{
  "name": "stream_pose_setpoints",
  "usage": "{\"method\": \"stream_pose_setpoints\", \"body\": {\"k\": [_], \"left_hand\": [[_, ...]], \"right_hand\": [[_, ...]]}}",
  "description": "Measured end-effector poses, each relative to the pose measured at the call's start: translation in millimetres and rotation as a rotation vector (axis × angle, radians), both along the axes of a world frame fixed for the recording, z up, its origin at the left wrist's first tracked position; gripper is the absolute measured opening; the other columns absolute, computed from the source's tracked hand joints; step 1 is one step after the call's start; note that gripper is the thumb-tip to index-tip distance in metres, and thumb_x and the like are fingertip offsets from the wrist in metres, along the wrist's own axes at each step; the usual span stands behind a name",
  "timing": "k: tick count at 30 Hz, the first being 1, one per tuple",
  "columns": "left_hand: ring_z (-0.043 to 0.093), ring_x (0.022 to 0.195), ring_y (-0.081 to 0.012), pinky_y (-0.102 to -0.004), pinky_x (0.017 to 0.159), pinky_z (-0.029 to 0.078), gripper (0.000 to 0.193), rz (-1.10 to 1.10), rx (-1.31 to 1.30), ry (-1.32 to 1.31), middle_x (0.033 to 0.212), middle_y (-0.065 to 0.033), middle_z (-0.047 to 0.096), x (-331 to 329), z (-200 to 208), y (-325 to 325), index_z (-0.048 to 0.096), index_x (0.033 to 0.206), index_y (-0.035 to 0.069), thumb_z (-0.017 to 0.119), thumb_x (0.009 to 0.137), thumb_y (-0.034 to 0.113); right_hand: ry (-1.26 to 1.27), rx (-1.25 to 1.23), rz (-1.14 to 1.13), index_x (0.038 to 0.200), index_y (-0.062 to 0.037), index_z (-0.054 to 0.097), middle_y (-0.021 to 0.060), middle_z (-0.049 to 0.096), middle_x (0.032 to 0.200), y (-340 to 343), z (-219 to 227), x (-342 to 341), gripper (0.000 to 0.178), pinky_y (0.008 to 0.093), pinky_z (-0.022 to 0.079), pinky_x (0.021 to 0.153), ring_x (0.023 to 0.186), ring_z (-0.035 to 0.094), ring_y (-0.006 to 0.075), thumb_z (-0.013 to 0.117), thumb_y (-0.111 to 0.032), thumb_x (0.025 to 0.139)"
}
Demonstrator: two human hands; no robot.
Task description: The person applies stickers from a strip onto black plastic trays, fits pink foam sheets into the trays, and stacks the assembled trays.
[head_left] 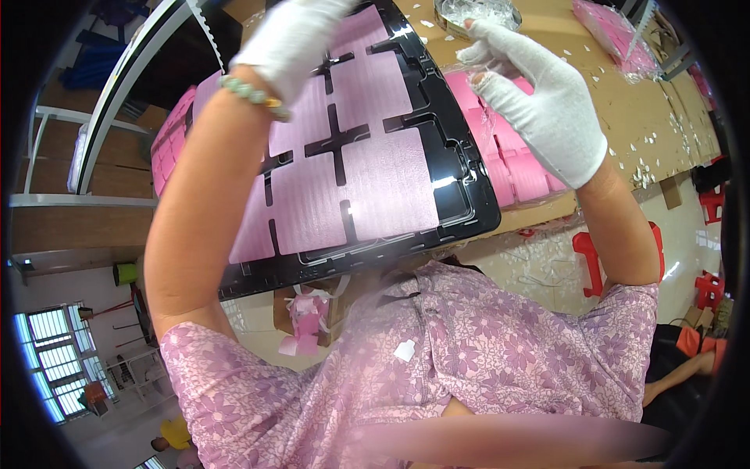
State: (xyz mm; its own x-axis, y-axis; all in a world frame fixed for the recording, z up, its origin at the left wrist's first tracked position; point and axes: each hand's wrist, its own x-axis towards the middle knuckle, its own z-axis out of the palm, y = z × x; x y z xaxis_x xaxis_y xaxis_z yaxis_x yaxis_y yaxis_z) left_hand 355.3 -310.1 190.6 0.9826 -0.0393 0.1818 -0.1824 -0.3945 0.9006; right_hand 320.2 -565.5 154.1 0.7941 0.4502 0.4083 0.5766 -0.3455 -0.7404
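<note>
A black plastic tray lies in front of me, its compartments holding pale pink foam sheets. Over the tray's far left part is my left hand in a white glove; it is smeared by motion and its fingers run up to the top edge, so I cannot see what they do. My right hand, in a white glove with bare thumb and forefinger tips, hovers right of the tray with thumb and fingers apart. Below it lie brighter pink foam pieces, partly under clear film.
A round container of white scraps stands at the back. Small white bits dot the brown tabletop. Bagged pink foam lies far right. A white metal frame borders the left; a red stool and a box of pink scraps stand below.
</note>
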Motion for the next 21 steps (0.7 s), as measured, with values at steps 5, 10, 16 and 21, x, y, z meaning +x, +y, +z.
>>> {"method": "stream_pose_setpoints", "body": {"k": [5, 10, 16, 21], "left_hand": [[0.06, 0.116, -0.018, -0.0298, 0.105, 0.042, 0.038, 0.076, 0.318, -0.184, 0.127, -0.0118, 0.063, -61.1, 12.0, 106.7, 0.058, 0.131, -0.002, 0.054, 0.1, 0.02], [0.062, 0.109, -0.0177, -0.0295, 0.102, 0.042, 0.031, 0.339, 0.462, 0.176, 0.116, -0.0108, 0.067, -167.1, 12.6, 173.0, 0.064, 0.121, -0.004, 0.054, 0.094, 0.009], [0.055, 0.121, -0.0282, -0.0371, 0.107, 0.04, 0.063, 0.164, 0.704, -0.103, 0.127, -0.0125, 0.06, -252.4, -20.7, 174.4, 0.056, 0.128, 0.003, 0.056, 0.067, -0.011], [0.049, 0.129, -0.0287, -0.0368, 0.112, 0.034, 0.067, 0.239, 0.856, -0.035, 0.133, -0.013, 0.057, -265.2, -34.1, 152.5, 0.053, 0.132, 0.001, 0.057, 0.066, -0.009]], "right_hand": [[-0.427, -0.152, 0.485, 0.112, 0.0014, 0.063, 0.0122, 0.064, 0.114, 10.9, 17.1, -18.3, 0.046, 0.0397, 0.049, 0.089, 0.098, 0.063, 0.0284, 0.069, 0.002, 0.066], [-0.452, -0.312, 0.698, 0.09, -0.0011, 0.06, 0.0126, 0.063, 0.103, 34.4, 25.5, -31.6, 0.041, 0.0458, 0.048, 0.083, 0.1, 0.059, 0.0339, 0.071, 0.0, 0.051], [-0.607, -0.571, 0.586, 0.101, -0.005, 0.057, 0.0115, 0.062, 0.114, 28.9, 31.1, -37.3, 0.049, 0.043, 0.046, 0.087, 0.103, 0.058, 0.0336, 0.066, 0.009, 0.055], [-0.671, -0.678, 0.537, 0.109, -0.0068, 0.055, 0.0117, 0.062, 0.116, 27.1, 24.8, -39.1, 0.056, 0.0432, 0.046, 0.087, 0.104, 0.057, 0.0348, 0.064, 0.012, 0.057]]}}
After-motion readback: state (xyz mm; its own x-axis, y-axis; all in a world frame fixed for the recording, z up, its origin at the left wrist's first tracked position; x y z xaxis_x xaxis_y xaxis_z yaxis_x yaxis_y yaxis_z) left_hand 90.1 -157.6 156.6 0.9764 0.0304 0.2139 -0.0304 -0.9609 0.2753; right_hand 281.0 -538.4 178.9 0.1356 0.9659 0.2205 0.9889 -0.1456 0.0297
